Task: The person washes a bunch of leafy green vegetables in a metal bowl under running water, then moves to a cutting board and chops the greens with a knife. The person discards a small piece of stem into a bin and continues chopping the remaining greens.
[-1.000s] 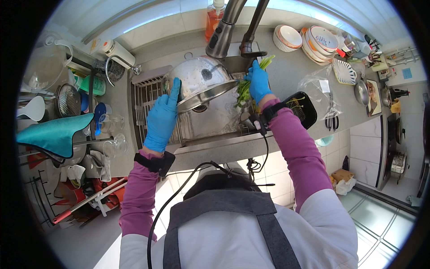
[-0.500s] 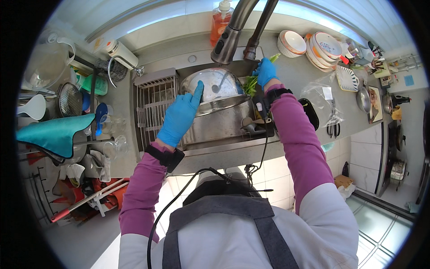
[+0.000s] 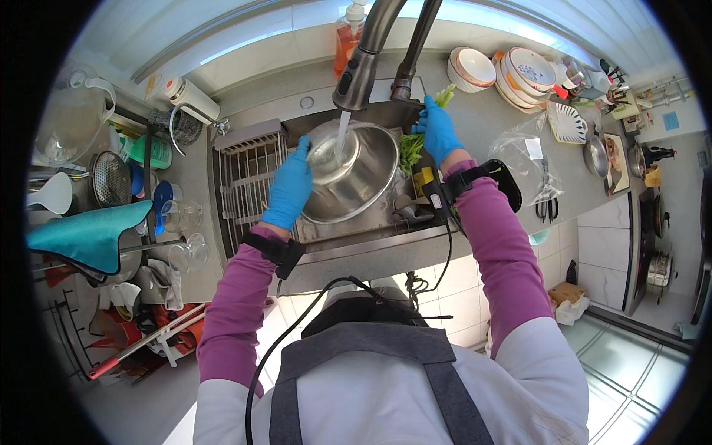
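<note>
A shiny steel bowl sits tilted in the sink, its mouth turned toward me. My left hand, in a blue glove, grips its left rim; the fingers are partly blurred. Water runs from the dark grey tap into the bowl. My right hand, also gloved in blue, has its fingers curled at the handle beside the tap's base; the handle is mostly hidden. Leafy greens lie at the sink's right edge under this hand, and pale green stalks show beyond it.
A wire rack fills the sink's left side. Stacked bowls, plates, a clear plastic bag and scissors lie to the right. Glasses and a teal cloth are at left. An orange soap bottle stands behind.
The bowl has gone from upside down to mouth up and tilted toward me. Water now flows from the tap. My left hand has shifted from the bowl's outside to its rim.
</note>
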Action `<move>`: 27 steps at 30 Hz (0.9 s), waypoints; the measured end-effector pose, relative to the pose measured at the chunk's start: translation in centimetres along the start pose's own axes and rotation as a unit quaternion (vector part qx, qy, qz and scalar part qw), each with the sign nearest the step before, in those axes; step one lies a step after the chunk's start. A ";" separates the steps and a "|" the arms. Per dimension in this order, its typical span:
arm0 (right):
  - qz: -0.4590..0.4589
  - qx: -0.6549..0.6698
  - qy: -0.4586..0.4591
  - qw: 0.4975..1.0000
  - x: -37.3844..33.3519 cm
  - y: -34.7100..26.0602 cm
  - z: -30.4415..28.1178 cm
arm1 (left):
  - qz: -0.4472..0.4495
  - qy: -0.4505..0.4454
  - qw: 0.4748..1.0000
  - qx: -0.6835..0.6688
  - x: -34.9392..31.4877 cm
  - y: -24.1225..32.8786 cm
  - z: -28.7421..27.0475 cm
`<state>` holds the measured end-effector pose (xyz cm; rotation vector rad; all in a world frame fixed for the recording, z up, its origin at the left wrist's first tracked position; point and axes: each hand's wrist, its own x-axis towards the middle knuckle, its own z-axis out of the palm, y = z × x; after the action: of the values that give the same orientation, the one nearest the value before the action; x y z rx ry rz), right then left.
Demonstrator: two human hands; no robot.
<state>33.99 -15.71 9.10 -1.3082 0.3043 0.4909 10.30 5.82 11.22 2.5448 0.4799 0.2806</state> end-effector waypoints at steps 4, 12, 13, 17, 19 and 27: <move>-0.005 0.001 -0.001 1.000 -1.2 -0.2 -0.2 | -0.142 -0.005 0.977 -0.162 -0.3 -3.9 -0.1; 0.034 -0.051 0.026 0.998 -2.0 1.1 -1.0 | -0.426 -0.147 0.742 -0.496 -4.6 -10.4 -2.3; 0.036 -0.049 0.035 0.998 -2.1 1.2 -1.2 | -0.424 -0.159 0.727 -0.516 -5.4 -10.2 -1.8; 0.037 -0.033 0.019 0.999 -2.5 1.5 -1.9 | -0.397 -0.167 0.678 -0.596 -7.0 -7.8 -0.4; 0.024 -0.017 0.002 1.000 -2.4 2.0 -2.1 | -0.338 -0.115 0.689 -0.631 -6.6 -5.5 0.6; 0.089 0.119 -0.051 0.988 -2.6 8.0 -1.0 | -0.200 0.104 0.854 -0.468 -2.3 -2.1 -2.7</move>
<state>27.78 -15.68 3.32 -1.0243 0.3846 0.6500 6.78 7.85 12.07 1.4298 0.7199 0.4897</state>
